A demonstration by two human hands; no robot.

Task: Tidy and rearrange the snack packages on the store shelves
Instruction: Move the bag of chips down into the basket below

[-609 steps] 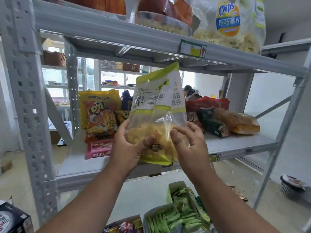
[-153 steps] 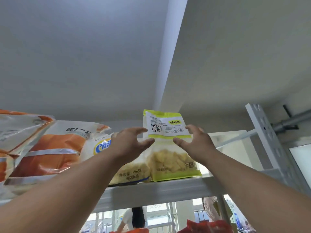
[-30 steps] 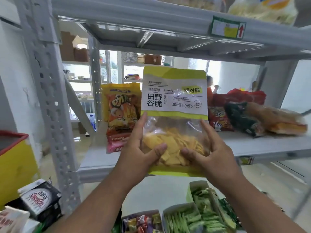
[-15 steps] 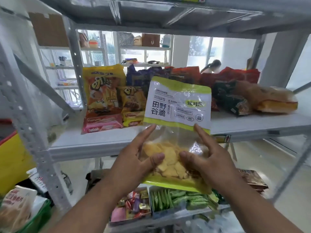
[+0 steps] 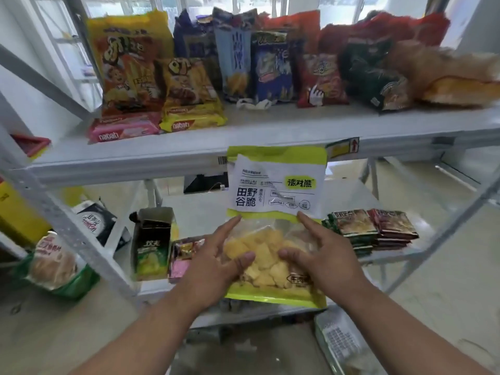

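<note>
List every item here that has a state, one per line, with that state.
Green-and-white snack bag: upright, sealed, held in the air before the shelves.
Left hand: grips the bag's lower left.
Right hand: grips the bag's lower right.
Pink nabati pack: lying flat on the upper shelf.
Green carton: standing, top flaps open.
Small packets: stacked flat on the lower shelf.

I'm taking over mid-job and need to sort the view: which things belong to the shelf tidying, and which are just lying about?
In the job:
- lime-and-white snack bag, held upright by left hand and right hand
- standing snack bags on the upper shelf
- stacked flat packets on the lower shelf

Lying about:
- green basket on the floor
- yellow bin
</note>
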